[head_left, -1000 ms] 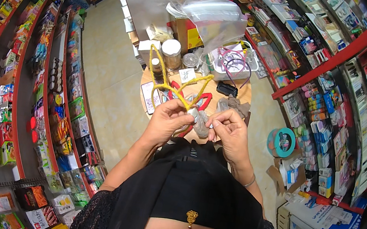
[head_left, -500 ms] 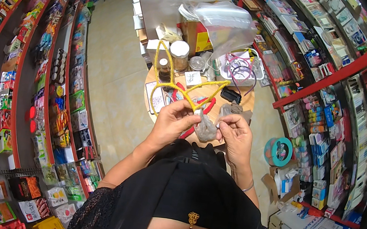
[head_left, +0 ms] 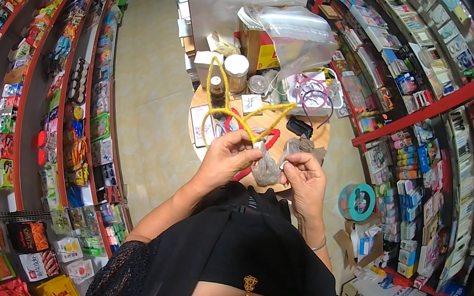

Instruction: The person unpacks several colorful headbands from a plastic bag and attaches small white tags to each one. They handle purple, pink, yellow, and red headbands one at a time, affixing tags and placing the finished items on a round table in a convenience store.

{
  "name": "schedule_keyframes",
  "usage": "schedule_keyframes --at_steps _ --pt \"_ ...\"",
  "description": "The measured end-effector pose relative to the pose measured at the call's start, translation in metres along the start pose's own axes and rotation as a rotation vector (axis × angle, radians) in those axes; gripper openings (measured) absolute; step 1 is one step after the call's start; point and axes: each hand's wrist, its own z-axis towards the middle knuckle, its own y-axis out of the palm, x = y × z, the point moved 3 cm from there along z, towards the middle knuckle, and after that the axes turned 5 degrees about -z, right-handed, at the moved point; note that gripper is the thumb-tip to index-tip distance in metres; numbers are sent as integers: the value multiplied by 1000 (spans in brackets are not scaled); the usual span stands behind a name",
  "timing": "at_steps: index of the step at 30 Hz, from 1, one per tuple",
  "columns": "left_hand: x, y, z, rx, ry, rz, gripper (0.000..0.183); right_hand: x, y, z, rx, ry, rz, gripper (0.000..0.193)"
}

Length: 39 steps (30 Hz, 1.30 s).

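My left hand [head_left: 225, 153] pinches the lower end of a yellow fuzzy pipe-cleaner shape [head_left: 228, 111], whose long loop and side arms stand up over the table. My right hand [head_left: 307, 180] is closed in a pinch close beside it; a tiny pale bit shows at its fingertips, too small to name. Between and below both hands is a crumpled, greyish see-through plastic bag [head_left: 267, 171]. A second greyish bag [head_left: 293, 148] lies just beyond my right fingers. Red curved handles [head_left: 274, 135] rest on the wood behind the pipe cleaner, partly hidden.
The round wooden table [head_left: 316, 136] holds a dark bottle [head_left: 217, 91], a white-lidded jar [head_left: 236, 73], a black case [head_left: 299, 127] and a white tray [head_left: 338, 96] with purple loops. A large clear bag [head_left: 303, 32] lies behind. Stocked shelves flank both sides; a teal-rimmed tub [head_left: 357, 201] stands right.
The view has shifted slightly, so the table and shelves sit a little differently in the picture. Both hands keep their pinches, with almost no movement.
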Motion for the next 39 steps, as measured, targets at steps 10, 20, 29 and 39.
schedule_keyframes --at_steps 10,20,29,39 --pt "-7 -6 0 -4 -33 -337 23 -2 0 -2 -15 5 -7 9" --pt "-5 4 0 -187 -179 -821 42 -15 11 -5 -181 -206 -207 10" --pt "-10 3 -6 -331 -202 -1056 37 -46 44 0 -330 -514 -582 33" --pt "-6 5 -8 -308 -195 -1015 38 -43 50 -1 -367 -530 -582 39"
